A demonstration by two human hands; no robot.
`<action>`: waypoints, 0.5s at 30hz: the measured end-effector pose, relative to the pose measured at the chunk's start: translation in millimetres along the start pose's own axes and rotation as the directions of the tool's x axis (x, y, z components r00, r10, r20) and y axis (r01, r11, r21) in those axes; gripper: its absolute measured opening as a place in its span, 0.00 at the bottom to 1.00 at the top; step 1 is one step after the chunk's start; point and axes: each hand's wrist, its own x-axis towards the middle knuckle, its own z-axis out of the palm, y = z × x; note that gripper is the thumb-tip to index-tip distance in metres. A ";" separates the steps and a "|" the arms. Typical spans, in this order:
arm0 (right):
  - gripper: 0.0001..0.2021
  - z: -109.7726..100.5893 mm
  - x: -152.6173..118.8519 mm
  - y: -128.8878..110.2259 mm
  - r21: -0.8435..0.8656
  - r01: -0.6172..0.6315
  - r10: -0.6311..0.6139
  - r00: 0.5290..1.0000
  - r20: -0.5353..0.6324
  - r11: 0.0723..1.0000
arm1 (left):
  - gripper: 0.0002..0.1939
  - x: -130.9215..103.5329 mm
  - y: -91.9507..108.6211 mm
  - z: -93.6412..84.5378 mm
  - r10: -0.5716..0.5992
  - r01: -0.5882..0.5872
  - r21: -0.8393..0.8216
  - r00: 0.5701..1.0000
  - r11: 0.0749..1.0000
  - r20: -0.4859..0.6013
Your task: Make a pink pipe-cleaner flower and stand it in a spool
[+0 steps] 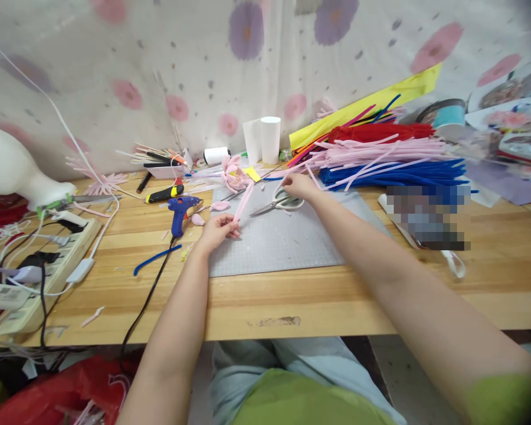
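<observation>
My left hand (223, 228) is closed in a pinch on a few pink pipe cleaners (243, 203), which stick up from the fingers over the grey cutting mat (265, 254). My right hand (298, 185) is further back, its fingers bent together at the handle of the scissors (272, 206). The blades point left toward the pink strands, slightly apart. Behind my left hand lies a pink pipe-cleaner flower (234, 175) with a yellowish centre. Small pink petal pieces (220, 206) lie at the mat's left edge, beside a blue glue gun (181, 213).
Bundles of pink (380, 152), red (380, 133) and blue pipe cleaners (393, 173) lie at the back right. A power strip (53, 271) with tangled cables is at the left. A black-and-yellow cutter (164, 193) lies behind the glue gun, whose cord crosses the table's front edge.
</observation>
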 end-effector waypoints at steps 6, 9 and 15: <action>0.02 15.3 10.3 -12.3 -0.123 0.103 -0.098 0.994 0.052 0.987 | 0.14 0.8 -0.4 -0.8 0.001 -0.001 0.003 1.000 1.000 -0.011; 0.07 23.2 15.1 -19.9 -0.042 0.127 -0.120 0.982 0.143 0.991 | 0.15 0.8 -0.3 0.4 -0.015 0.015 0.016 1.000 1.000 0.006; 0.22 29.0 24.0 -33.0 0.206 0.123 -0.160 0.972 0.174 0.971 | 0.16 0.0 -0.2 0.3 -0.032 0.030 0.047 0.999 0.998 0.037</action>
